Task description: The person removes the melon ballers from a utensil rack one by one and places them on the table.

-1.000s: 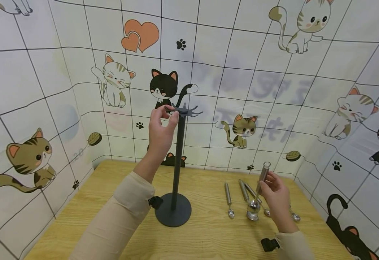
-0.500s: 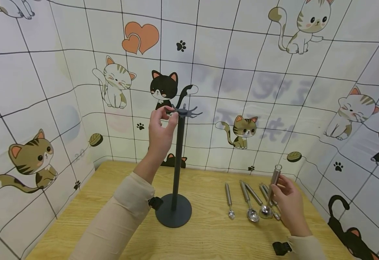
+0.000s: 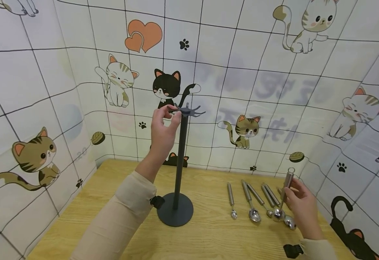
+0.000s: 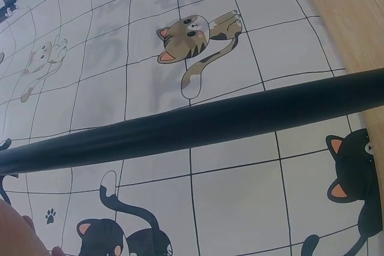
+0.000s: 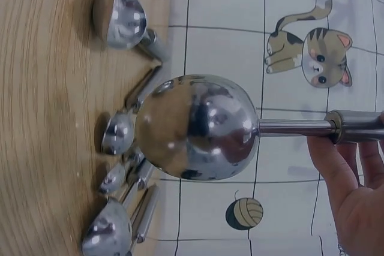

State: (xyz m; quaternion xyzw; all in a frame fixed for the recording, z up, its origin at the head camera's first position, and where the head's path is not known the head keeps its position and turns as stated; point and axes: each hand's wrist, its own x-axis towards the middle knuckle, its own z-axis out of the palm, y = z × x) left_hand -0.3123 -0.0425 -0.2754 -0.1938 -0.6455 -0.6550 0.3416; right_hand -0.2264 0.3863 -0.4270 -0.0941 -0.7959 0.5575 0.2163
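A dark grey hook stand (image 3: 180, 159) with a round base and a crown of prongs stands upright on the table. My left hand (image 3: 163, 131) holds a prong at its top between thumb and fingers. The pole (image 4: 192, 125) crosses the left wrist view, with only a bit of the hand at the corner. My right hand (image 3: 303, 209) grips the handle of a metal scoop (image 5: 201, 127), its round bowl down and its ring end up. That bowl hangs over other scoops; whether it touches them in the head view I cannot tell.
On the wooden table (image 3: 209, 234), a small spoon (image 3: 231, 202) and a larger scoop (image 3: 253, 215) lie left of the held one. Several more metal scoops (image 5: 108, 232) lie close together below the right hand. A cat-patterned cloth (image 3: 209, 47) walls the back and sides.
My right hand has moved to the right with the scoop, passing over the scoops on the table. The left hand stays at the top of the stand.
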